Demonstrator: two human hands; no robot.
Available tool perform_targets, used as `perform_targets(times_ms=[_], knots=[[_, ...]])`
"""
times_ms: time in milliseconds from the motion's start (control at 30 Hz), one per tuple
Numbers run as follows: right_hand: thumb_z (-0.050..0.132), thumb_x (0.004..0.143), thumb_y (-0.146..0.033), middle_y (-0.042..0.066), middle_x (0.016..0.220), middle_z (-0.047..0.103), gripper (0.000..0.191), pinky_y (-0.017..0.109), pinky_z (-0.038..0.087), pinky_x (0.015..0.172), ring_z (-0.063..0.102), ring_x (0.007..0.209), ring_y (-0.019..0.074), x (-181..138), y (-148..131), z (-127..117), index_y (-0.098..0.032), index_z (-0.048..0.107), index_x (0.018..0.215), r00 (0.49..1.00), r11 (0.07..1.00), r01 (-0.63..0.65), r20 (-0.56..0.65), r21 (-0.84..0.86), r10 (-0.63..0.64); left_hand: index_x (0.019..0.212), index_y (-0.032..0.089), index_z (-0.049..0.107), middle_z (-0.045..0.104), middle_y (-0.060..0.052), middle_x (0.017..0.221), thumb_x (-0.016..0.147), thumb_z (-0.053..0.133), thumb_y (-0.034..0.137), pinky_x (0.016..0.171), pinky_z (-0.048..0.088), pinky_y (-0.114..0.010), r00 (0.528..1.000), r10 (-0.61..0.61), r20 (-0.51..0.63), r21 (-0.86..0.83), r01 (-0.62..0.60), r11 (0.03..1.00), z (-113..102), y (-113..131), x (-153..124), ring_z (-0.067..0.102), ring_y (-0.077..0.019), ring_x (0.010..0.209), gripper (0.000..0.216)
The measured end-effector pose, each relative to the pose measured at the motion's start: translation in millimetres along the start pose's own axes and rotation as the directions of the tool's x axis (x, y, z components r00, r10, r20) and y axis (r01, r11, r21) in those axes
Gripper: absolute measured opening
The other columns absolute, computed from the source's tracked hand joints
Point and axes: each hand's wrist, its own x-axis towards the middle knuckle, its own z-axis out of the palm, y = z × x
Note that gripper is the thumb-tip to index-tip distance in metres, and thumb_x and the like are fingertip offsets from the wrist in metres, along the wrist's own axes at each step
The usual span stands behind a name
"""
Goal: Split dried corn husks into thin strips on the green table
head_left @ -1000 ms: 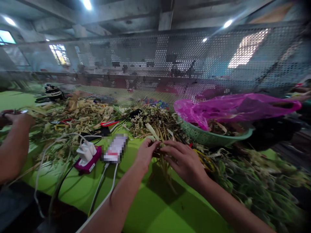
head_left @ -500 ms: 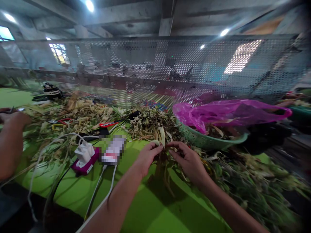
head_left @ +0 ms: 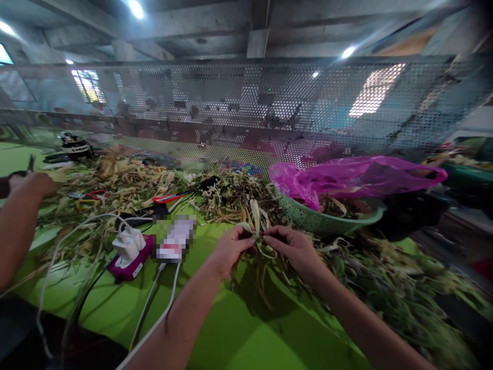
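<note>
Between my two hands a dried, leafy plant stem is held up over the green table, its long pale leaves hanging down. My left hand pinches it between thumb and fingers. Thumb and forefinger of my right hand are closed together at the plant's right side, on what looks like one of its leaves. Just behind my hands lies a heap of dried plant trimmings. A pile of greener stalks spreads beside my right forearm.
A green basket with a pink plastic bag stands behind right. Left are a phone, a purple power strip with white chargers and cables, and red-handled cutters. A co-worker's hand holds scissors. Perforated metal screen behind.
My right fingertips have closed together near the plant, and its leaves have shifted. The co-worker's hand at the left has moved, with its blades now pointing up. The view has shifted slightly.
</note>
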Motion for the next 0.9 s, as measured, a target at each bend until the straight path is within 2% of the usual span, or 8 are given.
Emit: perform_targets(times_ms=[67, 133, 267, 367, 467, 567, 733, 900], knots=[[0.063, 0.076, -0.048, 0.0, 0.07, 0.064, 0.033, 0.024, 0.04, 0.048, 0.05, 0.05, 0.0109, -0.2, 0.5, 0.9, -0.018, 0.069, 0.089, 0.997, 0.996, -0.076, 0.006, 0.041, 0.075, 0.087, 0.016, 0.061, 0.058, 0.001, 0.067, 0.063, 0.072, 0.02, 0.059, 0.042, -0.023, 1.0, 0.006, 0.002, 0.016, -0.006, 1.0, 0.2, 0.1, -0.2, 0.051, -0.0093, 0.056, 0.026], [0.064, 0.076, -0.05, 0.001, 0.073, 0.065, 0.036, 0.023, 0.039, 0.046, 0.048, 0.048, 0.0098, -0.2, 1.6, 2.2, -0.018, 0.068, 0.093, 0.994, 0.991, -0.11, -0.006, 0.082, 0.111, 0.087, 0.016, 0.062, 0.06, 0.001, 0.07, 0.063, 0.071, 0.018, 0.063, 0.044, -0.024, 1.0, 0.017, 0.026, 0.047, -0.018, 0.999, 0.7, -0.4, -0.6, 0.054, -0.0108, 0.061, 0.026], [0.07, 0.073, -0.043, 0.004, 0.086, 0.069, 0.033, 0.027, 0.049, 0.067, 0.061, 0.075, 0.0164, 0.5, 6.0, 4.7, -0.019, 0.068, 0.095, 0.998, 0.973, -0.062, -0.011, 0.221, 0.066, 0.086, 0.016, 0.063, 0.063, -0.001, 0.075, 0.063, 0.07, 0.017, 0.07, 0.046, -0.027, 0.996, -0.014, 0.089, 0.106, 0.005, 0.994, 1.8, -2.5, -2.4, 0.058, -0.0137, 0.069, 0.025], [0.073, 0.071, -0.038, 0.002, 0.082, 0.067, 0.032, 0.028, 0.047, 0.072, 0.06, 0.077, 0.0161, 1.2, 9.8, 5.1, -0.02, 0.067, 0.096, 0.998, 0.97, -0.023, -0.058, 0.241, 0.038, 0.09, 0.017, 0.062, 0.062, -0.001, 0.074, 0.065, 0.072, 0.023, 0.068, 0.047, -0.028, 0.989, -0.086, 0.118, 0.079, 0.077, 0.994, 1.4, -4.5, -2.9, 0.057, -0.0136, 0.065, 0.028], [0.07, 0.073, -0.038, 0.001, 0.078, 0.065, 0.033, 0.028, 0.046, 0.07, 0.059, 0.074, 0.0157, 1.3, 11.0, 3.8, -0.02, 0.065, 0.101, 0.997, 0.986, 0.015, -0.074, 0.166, -0.002, 0.089, 0.016, 0.063, 0.061, -0.001, 0.074, 0.065, 0.075, 0.031, 0.065, 0.044, -0.026, 0.996, -0.022, 0.084, 0.111, 0.013, 0.994, -1.0, -6.7, 0.3, 0.055, -0.0122, 0.065, 0.031], [0.065, 0.078, -0.039, 0.002, 0.08, 0.066, 0.029, 0.028, 0.046, 0.069, 0.059, 0.075, 0.0171, 0.7, 10.4, 2.5, -0.019, 0.066, 0.099, 0.996, 0.997, 0.075, -0.045, -0.013, -0.075, 0.083, 0.014, 0.064, 0.061, -0.001, 0.073, 0.062, 0.078, 0.036, 0.061, 0.04, -0.023, 0.997, 0.078, 0.005, 0.168, -0.078, 0.983, -4.5, -7.8, 5.8, 0.052, -0.0105, 0.063, 0.033], [0.057, 0.082, -0.034, 0.001, 0.08, 0.068, 0.017, 0.029, 0.046, 0.069, 0.061, 0.075, 0.0184, -1.8, 10.3, 3.4, -0.019, 0.066, 0.087, 0.991, 0.962, 0.121, 0.084, -0.246, -0.104, 0.076, 0.015, 0.062, 0.057, 0.002, 0.064, 0.062, 0.078, 0.036, 0.054, 0.036, -0.022, 0.987, 0.128, -0.101, 0.168, -0.11, 0.98, -9.6, -6.4, 10.1, 0.046, -0.0076, 0.053, 0.03], [0.057, 0.084, -0.037, -0.001, 0.076, 0.068, 0.019, 0.028, 0.044, 0.064, 0.061, 0.071, 0.0179, -3.1, 8.5, 1.2, -0.021, 0.067, 0.085, 0.991, 0.924, 0.127, 0.076, -0.362, -0.106, 0.075, 0.016, 0.06, 0.054, 0.004, 0.062, 0.063, 0.077, 0.034, 0.051, 0.035, -0.021, 0.982, 0.142, -0.125, 0.13, -0.125, 0.984, -12.4, -4.8, 8.9, 0.046, -0.0066, 0.051, 0.028]])
